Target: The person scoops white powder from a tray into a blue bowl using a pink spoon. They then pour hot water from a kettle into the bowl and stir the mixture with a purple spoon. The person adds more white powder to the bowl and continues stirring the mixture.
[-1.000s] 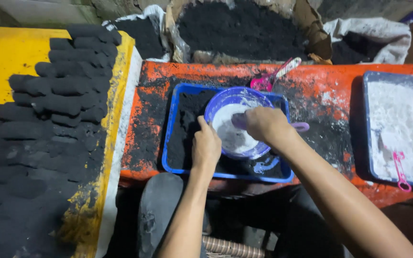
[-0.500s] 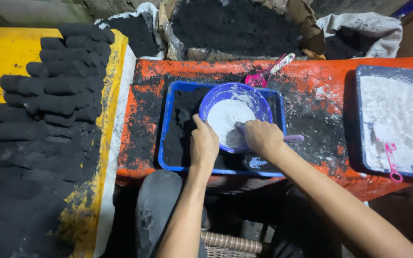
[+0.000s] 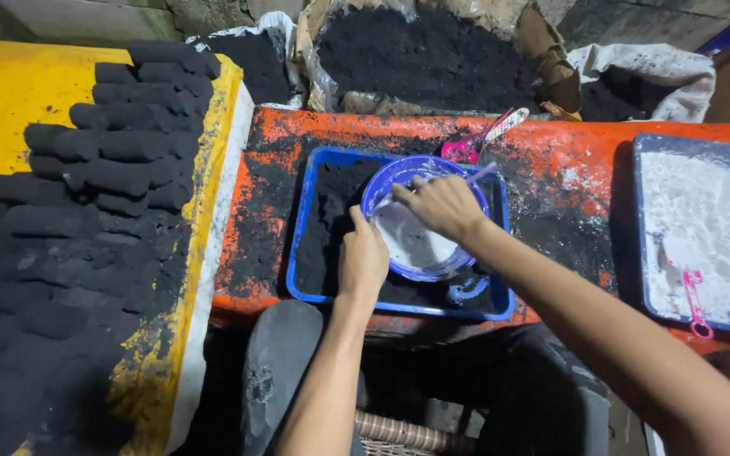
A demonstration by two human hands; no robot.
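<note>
A blue plastic bowl (image 3: 392,178) with white paste inside stands in a blue tray (image 3: 304,226) of black powder on an orange table. My left hand (image 3: 363,260) grips the bowl's near left rim. Over the bowl, my right hand (image 3: 443,205) is closed on a thin pale stick or spoon handle (image 3: 482,174) that dips toward the paste. The tool's lower end is hidden by my hand.
Black cylindrical briquettes (image 3: 111,160) are stacked in rows on a yellow surface (image 3: 2,110) at left. A pink scoop (image 3: 471,145) lies behind the tray. At right, a blue tray of white powder (image 3: 707,228) holds a pink scoop (image 3: 693,291). Sacks of black powder (image 3: 433,55) stand at the back.
My right hand has moved from the bowl's near right side up to its far rim, still holding the tool. My left hand stays on the bowl.
</note>
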